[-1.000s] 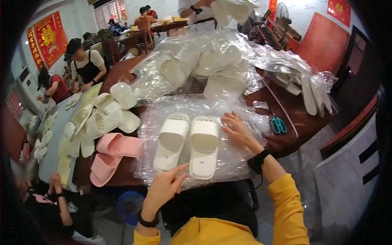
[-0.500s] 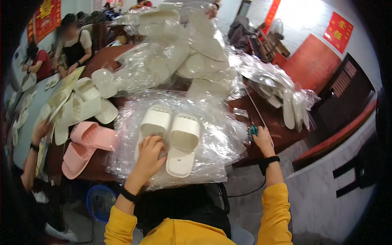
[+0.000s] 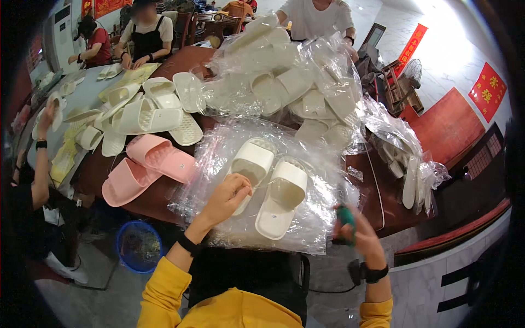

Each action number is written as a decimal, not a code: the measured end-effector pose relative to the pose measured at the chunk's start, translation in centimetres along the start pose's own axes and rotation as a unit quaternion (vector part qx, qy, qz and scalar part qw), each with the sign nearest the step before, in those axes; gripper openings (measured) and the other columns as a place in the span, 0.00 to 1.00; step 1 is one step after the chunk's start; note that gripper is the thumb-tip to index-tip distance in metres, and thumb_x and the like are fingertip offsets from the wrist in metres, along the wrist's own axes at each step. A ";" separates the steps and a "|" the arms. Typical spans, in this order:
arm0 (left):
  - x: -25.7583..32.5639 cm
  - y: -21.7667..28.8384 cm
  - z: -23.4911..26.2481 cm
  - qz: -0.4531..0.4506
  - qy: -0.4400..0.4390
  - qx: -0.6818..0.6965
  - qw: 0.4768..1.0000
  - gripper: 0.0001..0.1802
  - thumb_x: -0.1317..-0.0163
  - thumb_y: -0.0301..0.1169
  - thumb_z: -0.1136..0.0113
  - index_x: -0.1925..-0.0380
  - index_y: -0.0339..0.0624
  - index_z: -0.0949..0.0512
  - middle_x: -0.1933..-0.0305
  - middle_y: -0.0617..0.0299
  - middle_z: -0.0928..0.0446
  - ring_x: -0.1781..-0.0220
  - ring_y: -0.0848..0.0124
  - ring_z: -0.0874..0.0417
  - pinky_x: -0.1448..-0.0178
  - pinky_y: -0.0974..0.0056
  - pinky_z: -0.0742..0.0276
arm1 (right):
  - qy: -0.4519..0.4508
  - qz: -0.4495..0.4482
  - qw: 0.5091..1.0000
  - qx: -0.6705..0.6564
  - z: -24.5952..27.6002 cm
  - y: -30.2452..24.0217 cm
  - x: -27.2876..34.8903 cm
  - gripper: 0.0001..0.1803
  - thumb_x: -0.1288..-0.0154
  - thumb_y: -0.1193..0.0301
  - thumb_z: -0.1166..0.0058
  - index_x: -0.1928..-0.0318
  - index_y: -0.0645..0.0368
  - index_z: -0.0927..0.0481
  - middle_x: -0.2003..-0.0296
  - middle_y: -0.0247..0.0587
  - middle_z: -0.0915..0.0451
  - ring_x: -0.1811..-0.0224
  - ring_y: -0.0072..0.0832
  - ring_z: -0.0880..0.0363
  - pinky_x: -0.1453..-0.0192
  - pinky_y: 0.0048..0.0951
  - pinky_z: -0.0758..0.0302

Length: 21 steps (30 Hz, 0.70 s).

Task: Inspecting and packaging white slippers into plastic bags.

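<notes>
Two white slide slippers lie side by side on a stack of clear plastic bags (image 3: 219, 147) in front of me. My left hand (image 3: 227, 199), its fingers curled, grips the inner sole of the left slipper (image 3: 252, 158) just behind its strap. Beside it, the right slipper (image 3: 281, 202) rests untouched, sole down. Off the stack's right edge, my right hand (image 3: 361, 238) is closed around green-handled scissors (image 3: 345, 221), smeared by motion, so the blades cannot be made out.
A pink slipper pair (image 3: 147, 167) and loose white slippers (image 3: 147, 117) lie left on the brown table (image 3: 191, 57). Bagged slippers (image 3: 295, 82) are heaped behind, more (image 3: 404, 153) at right. A blue basket (image 3: 139, 246) stands below. A co-worker's hand (image 3: 48, 112) holds a slipper at far left.
My right hand has drawn back from the table's right side toward me, taking the scissors along. My left hand stays at the left slipper. The view has shifted, and a person in white shows behind the heap.
</notes>
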<state>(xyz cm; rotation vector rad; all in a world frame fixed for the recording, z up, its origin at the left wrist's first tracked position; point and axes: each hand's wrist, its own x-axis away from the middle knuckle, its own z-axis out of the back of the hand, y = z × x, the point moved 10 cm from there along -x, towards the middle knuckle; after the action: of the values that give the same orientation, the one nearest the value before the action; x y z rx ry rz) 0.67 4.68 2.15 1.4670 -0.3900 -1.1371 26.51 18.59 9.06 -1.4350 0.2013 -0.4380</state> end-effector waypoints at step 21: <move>0.0 0.0 -0.4 0.015 0.008 0.009 1.000 0.04 0.38 0.26 0.42 0.68 0.36 0.22 0.66 0.60 0.23 0.62 0.71 0.23 0.57 0.68 0.28 | -0.070 -0.100 0.992 0.012 -7.7 3.8 -4.0 0.21 0.29 0.55 0.48 0.49 0.61 0.25 0.74 0.26 0.29 0.75 0.16 0.29 0.71 0.20 0.30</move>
<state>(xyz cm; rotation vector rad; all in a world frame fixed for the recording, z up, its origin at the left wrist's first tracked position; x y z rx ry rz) 0.94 4.88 2.06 1.4798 -0.4105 -1.0989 20.57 13.50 3.79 -1.4629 -0.0615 -0.5000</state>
